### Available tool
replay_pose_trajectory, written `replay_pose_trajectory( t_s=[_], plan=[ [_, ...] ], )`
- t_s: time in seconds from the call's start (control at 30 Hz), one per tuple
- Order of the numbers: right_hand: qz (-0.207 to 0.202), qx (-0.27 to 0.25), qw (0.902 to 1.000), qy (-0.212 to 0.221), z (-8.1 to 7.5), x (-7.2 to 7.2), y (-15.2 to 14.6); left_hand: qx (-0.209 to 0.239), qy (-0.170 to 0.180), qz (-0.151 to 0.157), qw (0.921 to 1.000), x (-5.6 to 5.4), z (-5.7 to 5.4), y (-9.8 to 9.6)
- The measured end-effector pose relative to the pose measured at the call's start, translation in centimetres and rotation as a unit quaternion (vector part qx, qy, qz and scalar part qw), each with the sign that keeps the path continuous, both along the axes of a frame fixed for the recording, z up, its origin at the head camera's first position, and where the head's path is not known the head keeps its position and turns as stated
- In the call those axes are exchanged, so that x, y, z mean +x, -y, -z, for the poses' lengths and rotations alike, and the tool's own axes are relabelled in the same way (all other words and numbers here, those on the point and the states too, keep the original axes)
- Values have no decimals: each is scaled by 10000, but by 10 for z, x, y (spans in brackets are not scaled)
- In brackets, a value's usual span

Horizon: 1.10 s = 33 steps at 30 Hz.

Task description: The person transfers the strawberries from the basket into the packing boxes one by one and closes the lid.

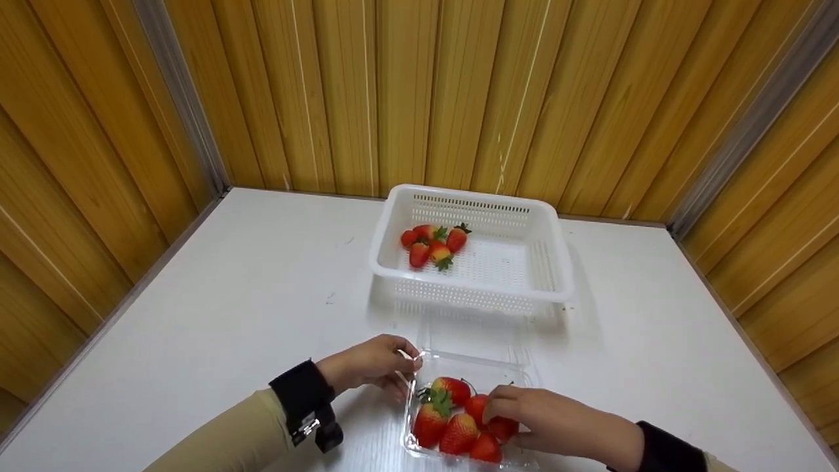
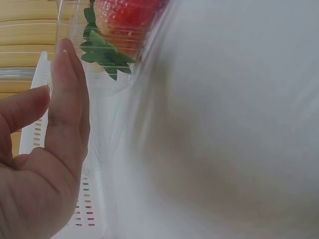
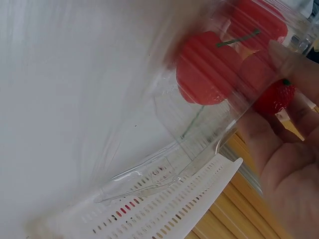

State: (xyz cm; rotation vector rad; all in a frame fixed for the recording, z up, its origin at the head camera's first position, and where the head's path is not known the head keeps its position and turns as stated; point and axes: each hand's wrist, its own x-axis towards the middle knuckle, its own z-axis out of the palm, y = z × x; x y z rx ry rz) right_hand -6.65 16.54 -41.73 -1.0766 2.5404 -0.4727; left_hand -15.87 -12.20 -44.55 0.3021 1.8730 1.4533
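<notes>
Now right hand (image 1: 547,418) round a strawberry (image 1: 503,431) at clear box (image 1: 472,360), left hand (image 1: 375,362), fingers straight, against its corner.

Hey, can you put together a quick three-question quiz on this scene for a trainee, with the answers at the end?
1. Fill the gap: the fruits in the basket are ____.
2. Which grip reaches into the box?
3. True or false: the box stands between the basket and the back wall.

Key
1. Strawberries.
2. The right grip; the left grip is at the box's side.
3. False: the box is on the near side of the basket.
</notes>
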Motion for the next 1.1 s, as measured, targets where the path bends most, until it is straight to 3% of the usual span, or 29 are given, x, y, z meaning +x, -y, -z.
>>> replay_pose_trajectory(
  t_s=[0.17, 0.3, 0.43, 0.87, 1.1],
  plan=[
    [-202, 250, 9982, -499, 2, 0, 1, 30, 12, 6, 10000, -1, 1, 0],
    [-558, 389, 9902, -1217, 6, -1, -1, 60, 23, 4, 10000, -1, 3, 1],
    [-763, 501, 9825, -1625, 7, -1, 0, 96, 8, 37, 9999, -2, 3, 1],
    [-632, 1099, 9846, -1203, -2, -3, 8, 68, -50, 21, 10000, -3, 2, -2],
    [-433, 1181, 9901, -627, -5, -1, 12, 51, 12, -25, 10000, -1, 2, -1]
  ],
)
